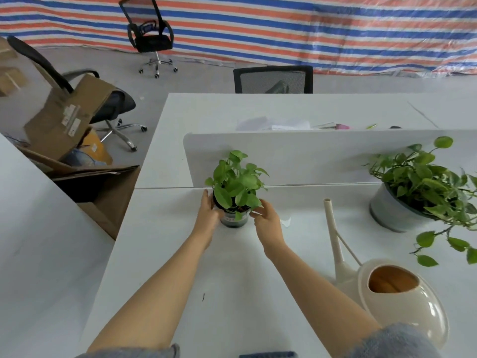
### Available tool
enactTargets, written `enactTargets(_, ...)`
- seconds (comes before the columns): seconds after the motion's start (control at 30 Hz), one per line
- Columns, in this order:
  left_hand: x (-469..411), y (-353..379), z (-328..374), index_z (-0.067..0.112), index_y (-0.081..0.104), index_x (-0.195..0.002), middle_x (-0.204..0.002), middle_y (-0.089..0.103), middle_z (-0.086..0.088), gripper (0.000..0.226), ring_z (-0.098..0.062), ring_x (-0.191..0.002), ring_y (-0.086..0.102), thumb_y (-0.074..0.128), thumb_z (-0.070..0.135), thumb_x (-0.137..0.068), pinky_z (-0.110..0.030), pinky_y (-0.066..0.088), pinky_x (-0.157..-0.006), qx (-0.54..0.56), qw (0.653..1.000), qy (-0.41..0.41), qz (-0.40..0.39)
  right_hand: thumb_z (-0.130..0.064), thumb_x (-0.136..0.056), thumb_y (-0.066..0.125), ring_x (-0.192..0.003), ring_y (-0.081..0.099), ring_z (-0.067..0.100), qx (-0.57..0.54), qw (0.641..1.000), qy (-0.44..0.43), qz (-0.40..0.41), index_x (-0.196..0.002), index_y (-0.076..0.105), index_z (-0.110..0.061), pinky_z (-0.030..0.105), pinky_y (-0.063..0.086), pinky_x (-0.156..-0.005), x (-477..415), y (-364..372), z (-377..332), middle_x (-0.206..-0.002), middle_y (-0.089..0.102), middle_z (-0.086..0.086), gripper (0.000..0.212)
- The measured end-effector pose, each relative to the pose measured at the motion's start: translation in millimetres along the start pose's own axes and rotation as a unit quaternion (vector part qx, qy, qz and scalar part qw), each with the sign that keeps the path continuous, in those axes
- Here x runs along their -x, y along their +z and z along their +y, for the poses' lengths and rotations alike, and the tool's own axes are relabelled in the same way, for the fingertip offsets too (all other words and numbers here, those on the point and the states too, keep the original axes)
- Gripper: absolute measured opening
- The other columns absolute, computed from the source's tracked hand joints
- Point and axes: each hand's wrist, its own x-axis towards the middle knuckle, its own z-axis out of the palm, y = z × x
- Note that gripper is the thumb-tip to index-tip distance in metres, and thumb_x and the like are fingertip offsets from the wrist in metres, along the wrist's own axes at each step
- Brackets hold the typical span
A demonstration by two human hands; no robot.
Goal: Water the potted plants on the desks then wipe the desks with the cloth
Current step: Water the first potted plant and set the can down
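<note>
A small potted plant [233, 192] in a dark glossy pot stands on the white desk [232, 280], close to the divider panel. My left hand [207, 215] holds the pot's left side. My right hand [265, 219] holds its right side, fingers reaching under the leaves. A cream watering can [402, 295] with a long thin spout rests on the desk at my right forearm. Further right sits a larger leafy plant [423, 182] in a grey pot [387, 210]. I see no cloth.
A white divider panel [309, 156] splits this desk from the far desk, where papers [273, 124] lie. A small wet patch [285, 222] lies right of the small pot. Cardboard boxes [77, 151] and office chairs [149, 34] stand at the left and behind.
</note>
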Motion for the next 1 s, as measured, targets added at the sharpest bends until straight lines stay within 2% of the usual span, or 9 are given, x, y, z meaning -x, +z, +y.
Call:
enactTargets(0.1,9.1,6.8,-14.1,0.011,0.012,-0.147,-0.147,0.038,-0.009,0.073,-0.021,-0.135,0.036,0.036,-0.016,-0.083,-0.035,0.033,-0.107,0.047,0.996,-0.013,0.069,0.007,-0.089,0.031,-0.107,0.053,0.019,-0.022,1.0,0.006,0.007,-0.139,0.035,-0.014,0.026,0.039,-0.083,-6.3,-2.4,-1.2,-0.128,0.055,0.008,0.054)
enactTargets(0.2,20.7,11.0,-25.0,0.012,0.027,-0.142,-0.134,0.052,-0.015,0.06,-0.025,-0.118,0.05,0.037,-0.01,-0.087,-0.027,0.041,-0.084,0.089,0.984,-0.009,0.152,0.013,-0.087,0.026,-0.109,0.045,0.012,-0.027,0.999,0.005,-0.017,-0.141,0.031,-0.02,0.023,0.035,-0.083,-6.9,-6.1,-3.1,-0.134,0.048,0.006,0.063)
enactTargets(0.27,19.4,9.4,-26.9,0.013,0.032,-0.139,-0.132,0.053,-0.015,0.055,-0.027,-0.119,0.05,0.036,-0.006,-0.088,-0.028,0.039,-0.085,0.091,0.977,-0.019,0.191,0.014,-0.086,0.023,-0.112,0.042,0.012,-0.021,1.0,0.013,-0.004,-0.143,0.026,-0.023,0.019,0.038,-0.075,-4.8,-7.4,0.7,-0.138,0.045,0.004,0.068)
enactTargets(0.37,6.1,6.1,-20.7,0.012,0.025,-0.142,-0.142,0.041,-0.007,0.069,-0.024,-0.13,0.039,0.04,-0.01,-0.078,-0.029,0.036,-0.091,0.088,0.988,-0.046,0.119,0.009,-0.089,0.022,-0.101,0.049,0.012,-0.021,0.999,0.031,0.04,-0.144,0.024,-0.023,0.022,0.037,-0.074,4.1,-2.9,7.6,-0.135,0.05,0.006,0.064)
enactTargets(0.47,4.7,10.4,-10.0,0.013,0.038,-0.123,-0.104,0.054,0.003,0.073,-0.02,-0.103,0.045,0.041,0.0,-0.051,-0.023,0.039,-0.072,0.045,0.997,-0.046,0.038,0.011,-0.086,0.022,-0.096,0.047,0.012,-0.025,0.999,0.024,0.032,-0.144,0.019,-0.026,0.023,0.034,-0.078,12.0,3.0,4.4,-0.129,0.056,0.006,0.069)
enactTargets(0.57,14.8,13.3,-12.8,0.012,0.037,-0.129,-0.106,0.052,0.003,0.068,-0.016,-0.103,0.044,0.039,-0.011,-0.065,-0.02,0.037,-0.063,0.031,0.999,-0.023,0.038,0.009,-0.087,0.024,-0.106,0.044,0.014,-0.027,0.999,0.036,-0.012,-0.147,0.007,-0.029,0.021,0.036,-0.081,16.3,0.0,-5.9,-0.142,0.045,-0.001,0.073)
enactTargets(0.7,39.8,11.7,-29.0,0.019,0.015,-0.147,-0.149,0.032,-0.005,0.076,-0.02,-0.135,0.033,0.033,-0.015,-0.082,-0.026,0.039,-0.091,0.024,0.996,-0.054,0.06,0.006,-0.09,0.027,-0.121,0.04,0.016,-0.02,0.998,0.048,-0.044,-0.147,0.0,-0.032,0.033,0.032,-0.104,29.8,-11.8,-12.2,-0.154,0.024,-0.006,0.073)
enactTargets(0.9,88.0,11.5,-48.0,0.015,0.016,-0.147,-0.15,0.029,-0.013,0.068,-0.027,-0.134,0.033,0.035,-0.008,-0.086,-0.031,0.033,-0.092,-0.029,0.994,-0.1,0.037,0.003,-0.09,0.033,-0.134,0.033,0.02,-0.014,0.999,0.039,-0.035,-0.146,0.013,-0.028,0.028,0.029,-0.097,73.5,-44.4,5.2,-0.151,0.029,0.002,0.068)
enactTargets(1.0,106.9,17.7,-48.7,0.01,0.025,-0.144,-0.145,0.035,-0.014,0.059,-0.032,-0.13,0.039,0.037,-0.002,-0.088,-0.039,0.036,-0.102,-0.077,0.991,-0.108,0.004,-0.001,-0.091,0.04,-0.123,0.043,0.022,-0.019,0.999,0.033,-0.007,-0.144,0.025,-0.025,0.032,0.034,-0.098,109.7,-73.7,17.1,-0.142,0.042,0.006,0.06)
